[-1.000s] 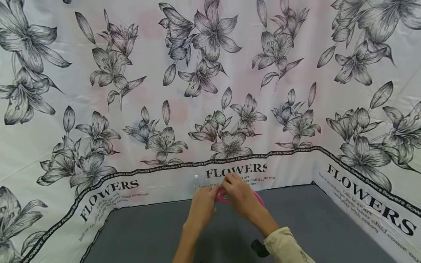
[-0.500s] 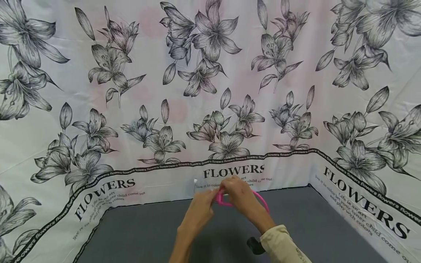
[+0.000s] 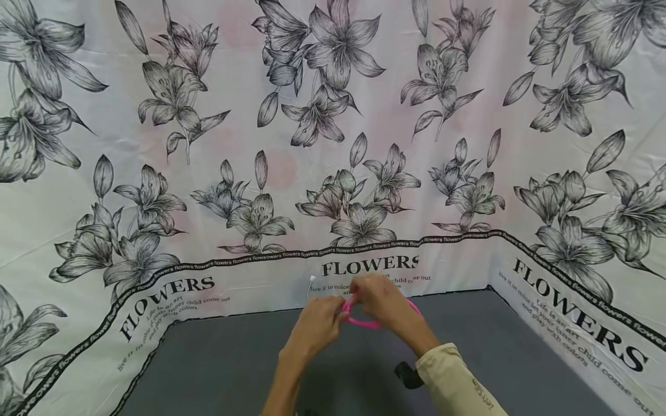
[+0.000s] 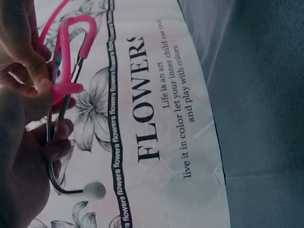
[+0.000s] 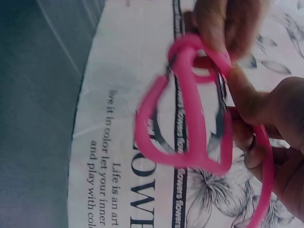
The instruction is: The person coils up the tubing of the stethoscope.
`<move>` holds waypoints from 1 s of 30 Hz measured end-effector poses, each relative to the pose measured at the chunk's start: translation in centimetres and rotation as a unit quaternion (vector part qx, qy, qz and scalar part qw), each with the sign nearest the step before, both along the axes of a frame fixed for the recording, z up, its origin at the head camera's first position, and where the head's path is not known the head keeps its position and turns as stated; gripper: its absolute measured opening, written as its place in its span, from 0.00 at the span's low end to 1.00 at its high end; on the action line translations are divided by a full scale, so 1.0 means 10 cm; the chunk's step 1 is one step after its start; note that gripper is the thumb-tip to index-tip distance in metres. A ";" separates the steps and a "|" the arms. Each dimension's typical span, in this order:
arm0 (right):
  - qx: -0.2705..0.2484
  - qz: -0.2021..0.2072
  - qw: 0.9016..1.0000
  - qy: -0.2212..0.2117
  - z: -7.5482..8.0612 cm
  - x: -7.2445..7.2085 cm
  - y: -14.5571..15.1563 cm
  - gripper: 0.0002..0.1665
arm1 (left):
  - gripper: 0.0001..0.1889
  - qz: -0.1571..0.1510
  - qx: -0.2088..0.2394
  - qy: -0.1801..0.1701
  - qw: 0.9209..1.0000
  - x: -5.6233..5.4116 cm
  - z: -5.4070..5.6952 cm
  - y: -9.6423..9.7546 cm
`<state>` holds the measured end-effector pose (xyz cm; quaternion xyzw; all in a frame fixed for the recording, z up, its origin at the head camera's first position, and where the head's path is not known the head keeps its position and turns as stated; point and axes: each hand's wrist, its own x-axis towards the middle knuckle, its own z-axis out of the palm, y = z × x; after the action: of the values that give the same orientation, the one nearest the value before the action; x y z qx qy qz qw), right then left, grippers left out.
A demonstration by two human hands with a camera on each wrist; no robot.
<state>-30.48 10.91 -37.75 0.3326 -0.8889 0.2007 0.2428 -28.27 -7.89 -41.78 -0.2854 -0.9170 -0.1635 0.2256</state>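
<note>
Both hands hold a stethoscope with pink tubing up in front of the wall cloth. My left hand grips its metal ear tubes; in the left wrist view the fingers curl round the metal, and a white ear tip sticks out below. My right hand pinches the pink tubing where it crosses the metal tubes. In the right wrist view a pink loop goes round the ear tubes near the left fingertips, and a forked pink part lies below it. The chest piece does not show.
A dark grey table top lies under the hands. White cloth printed with flowers and lettering stands behind and at both sides. A small black object shows beside the right sleeve.
The hands stay close together on the stethoscope. The right hand's fingers have shifted slightly at the tubing, and the pink curve between the hands has changed shape. The head view has moved a little.
</note>
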 end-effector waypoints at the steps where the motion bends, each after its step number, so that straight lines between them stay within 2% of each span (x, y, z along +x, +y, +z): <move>1: -0.011 0.004 1.000 -0.010 0.01 -0.01 0.02 0.10 | 0.06 -0.002 -0.001 -0.003 1.000 0.00 0.00 0.00; 5: -0.031 0.019 0.999 -0.039 0.03 -0.06 0.11 0.07 | 0.05 -0.020 0.004 -0.018 1.000 0.03 0.00 -0.02; 9: -0.019 0.043 0.997 -0.056 0.05 -0.14 0.22 0.04 | 0.04 -0.059 0.022 -0.030 0.998 0.04 0.00 -0.04; 13: -0.013 0.071 0.993 -0.090 0.09 -0.22 0.29 0.04 | 0.05 -0.113 0.069 -0.064 0.989 0.03 0.01 -0.08; 16: -0.021 0.089 0.990 -0.110 0.12 -0.25 0.34 0.04 | 0.06 -0.139 0.096 -0.084 0.982 0.04 0.03 -0.10; 18: -0.036 0.098 0.988 -0.114 0.13 -0.25 0.36 0.03 | 0.07 -0.143 0.100 -0.081 0.981 0.03 0.06 -0.09; 22: -0.073 0.105 0.985 -0.118 0.14 -0.26 0.38 0.03 | 0.07 -0.131 0.108 -0.070 0.983 0.04 0.16 -0.06; 26: -0.095 0.118 0.984 -0.092 0.11 -0.29 0.40 0.05 | 0.06 -0.123 0.147 -0.064 0.979 0.05 0.27 -0.03; 30: -0.122 0.114 0.984 -0.062 0.06 -0.27 0.40 0.07 | 0.08 -0.119 0.180 -0.049 0.975 0.03 0.36 0.00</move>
<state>-33.16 14.96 -37.19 0.3865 -0.8272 0.3545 0.2018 -27.97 -7.86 -38.17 -0.3389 -0.8421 -0.3652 0.2066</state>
